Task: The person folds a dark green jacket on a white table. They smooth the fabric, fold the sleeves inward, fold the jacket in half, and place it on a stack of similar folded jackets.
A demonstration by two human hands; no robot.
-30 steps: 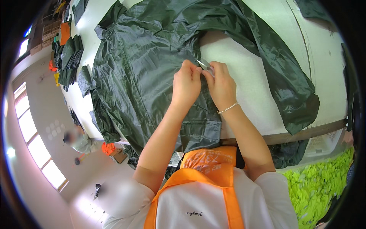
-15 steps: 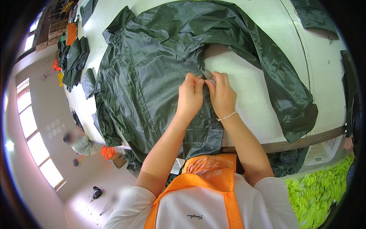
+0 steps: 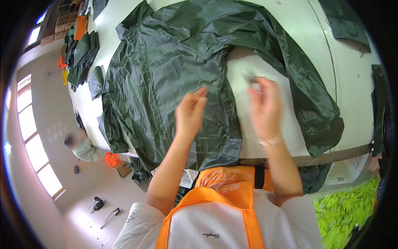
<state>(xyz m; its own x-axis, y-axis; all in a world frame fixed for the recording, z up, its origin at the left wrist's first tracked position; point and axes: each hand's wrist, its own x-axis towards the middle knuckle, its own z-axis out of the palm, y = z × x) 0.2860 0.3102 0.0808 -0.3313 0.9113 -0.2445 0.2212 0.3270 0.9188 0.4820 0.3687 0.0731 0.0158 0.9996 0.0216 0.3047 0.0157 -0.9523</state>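
A dark green, shiny jacket (image 3: 178,70) lies spread on the pale table, one sleeve (image 3: 306,91) curving down on the right. My left hand (image 3: 191,114) is over the jacket's body, its thumb and fingertips pinched together. Whatever those fingers hold, if anything, is too small to see. My right hand (image 3: 266,108) is closed and smeared by motion, above the bare tabletop between body and sleeve. From its fingertips sticks out the blurred dark end of small thread snips (image 3: 251,77). A pale beaded bracelet circles that wrist.
Folded dark green garments (image 3: 83,58) are stacked at the table's far left, and another garment (image 3: 346,25) lies far right. The wooden table edge (image 3: 282,161) runs in front of me. Bright yellow-green cloth (image 3: 348,207) is heaped at lower right. A person (image 3: 83,145) is off to the left.
My hands have parted from the jacket's side edge, where they were close together with the snips' blades showing. The left has moved left, the right to the right with the snips.
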